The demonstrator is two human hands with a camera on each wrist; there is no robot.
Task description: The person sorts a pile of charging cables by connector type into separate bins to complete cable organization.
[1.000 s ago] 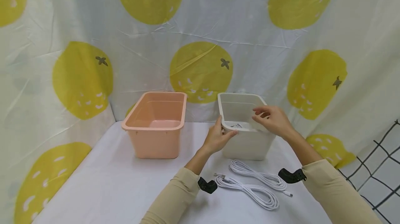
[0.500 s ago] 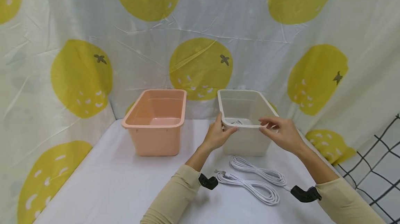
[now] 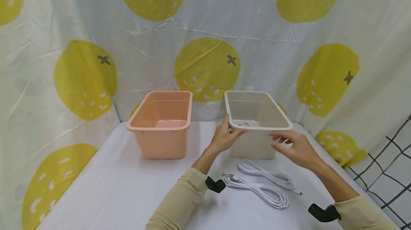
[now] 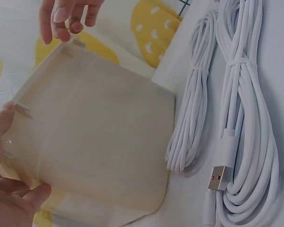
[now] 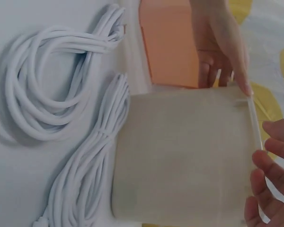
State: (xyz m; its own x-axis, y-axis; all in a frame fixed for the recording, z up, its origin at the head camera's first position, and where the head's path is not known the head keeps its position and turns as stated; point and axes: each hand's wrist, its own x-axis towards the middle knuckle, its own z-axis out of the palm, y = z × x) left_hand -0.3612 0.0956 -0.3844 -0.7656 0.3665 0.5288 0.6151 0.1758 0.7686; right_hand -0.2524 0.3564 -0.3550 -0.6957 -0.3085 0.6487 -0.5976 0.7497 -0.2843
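Observation:
A cream-white plastic bin stands on the white-covered table. My left hand grips it at the front left corner, thumb over the front rim and fingers against the side. Just in front of the bin's right part is my right hand, fingers loosely bent, with nothing between them. A small whitish item with dark marks lies inside the bin, mostly hidden by its front wall. Two bundled white cables lie before the bin: a farther one and a nearer one with a metal USB plug.
To the left stands a pink-orange bin of similar shape, with a bare floor showing inside. A curtain printed with yellow lemons hangs behind both bins. A black wire grid is at the right edge.
My right hand has come out from over the white bin, moving toward me and to the right, down past its front rim. The left hand stays on the corner.

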